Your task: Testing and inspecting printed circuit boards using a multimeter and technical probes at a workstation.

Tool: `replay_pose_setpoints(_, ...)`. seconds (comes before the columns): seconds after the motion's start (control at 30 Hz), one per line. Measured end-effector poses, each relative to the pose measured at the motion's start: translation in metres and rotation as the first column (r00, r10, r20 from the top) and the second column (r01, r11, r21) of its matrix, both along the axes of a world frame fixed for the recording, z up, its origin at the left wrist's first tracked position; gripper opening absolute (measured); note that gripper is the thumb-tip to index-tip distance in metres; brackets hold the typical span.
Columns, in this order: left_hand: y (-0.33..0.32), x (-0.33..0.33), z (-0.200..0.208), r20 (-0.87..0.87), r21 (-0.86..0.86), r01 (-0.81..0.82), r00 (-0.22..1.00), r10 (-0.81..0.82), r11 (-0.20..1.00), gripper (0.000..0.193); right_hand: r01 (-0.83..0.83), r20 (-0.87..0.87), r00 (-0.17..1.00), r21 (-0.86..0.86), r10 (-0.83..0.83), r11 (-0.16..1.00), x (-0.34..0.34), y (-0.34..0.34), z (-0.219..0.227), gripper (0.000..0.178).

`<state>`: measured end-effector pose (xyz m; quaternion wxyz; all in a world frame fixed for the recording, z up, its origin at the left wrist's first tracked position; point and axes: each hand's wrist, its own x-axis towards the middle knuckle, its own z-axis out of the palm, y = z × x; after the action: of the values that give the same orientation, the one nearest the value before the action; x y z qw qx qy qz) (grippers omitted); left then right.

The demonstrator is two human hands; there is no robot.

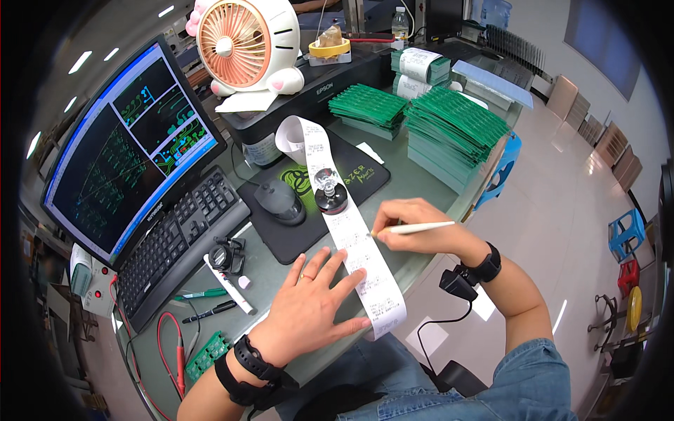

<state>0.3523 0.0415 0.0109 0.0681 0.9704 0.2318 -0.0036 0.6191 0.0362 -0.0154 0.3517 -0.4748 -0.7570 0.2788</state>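
Note:
A long white paper strip (382, 288) with rows of printed and handwritten text runs down the desk, curling into a loop at its far end and hanging over the near edge. My left hand (309, 309) lies on it with fingers spread, pressing it flat. In my right hand (421, 223) is a pale slim pen (430, 226), pinched between fingers and thumb, its tip at the strip's right edge. Farther up, a round black object with a clear, shiny top (331, 198) stands on the paper.
A black mouse (279, 202) rests on a mouse pad (270, 235) beside the strip. Left are a keyboard (179, 231), monitor (133, 147), pens and red test leads (180, 361). Stacked green circuit boards (456, 126), a printer (316, 102) and fan (246, 45) stand behind.

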Motion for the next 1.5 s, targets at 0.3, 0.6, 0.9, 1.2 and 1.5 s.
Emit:
replay_pose_setpoints(0.3,0.003,-0.062,0.054,0.397,-0.211,-0.098,0.9,0.177,0.973,0.045,0.193,-0.218,0.954,-0.074,-0.205,0.978,0.009,-0.033,0.017,0.016)
replay_pose_setpoints(0.6,-0.069,-0.225,0.045,0.272,-0.303,-0.761,0.508,0.817,0.574,0.019,0.22,-0.286,0.924,-0.146,-0.254,0.965,-0.003,-0.076,0.017,0.011)
replay_pose_setpoints(0.9,-0.065,-0.288,0.0,0.232,0.176,-0.683,0.729,0.644,0.709,0.025,0.146,-0.124,0.982,0.038,-0.14,0.989,-0.052,-0.096,0.058,0.015)
replay_pose_setpoints(1.2,-0.053,-0.307,-0.016,0.168,0.062,-0.683,0.726,0.667,0.728,0.02,0.278,-0.229,0.938,0.047,-0.261,0.959,-0.024,-0.123,0.066,0.019)
replay_pose_setpoints(1.5,-0.047,-0.324,0.017,0.461,-0.807,0.281,-0.251,0.851,0.52,0.02,0.28,-0.331,0.9,-0.06,-0.284,0.958,-0.101,-0.124,0.13,0.024)
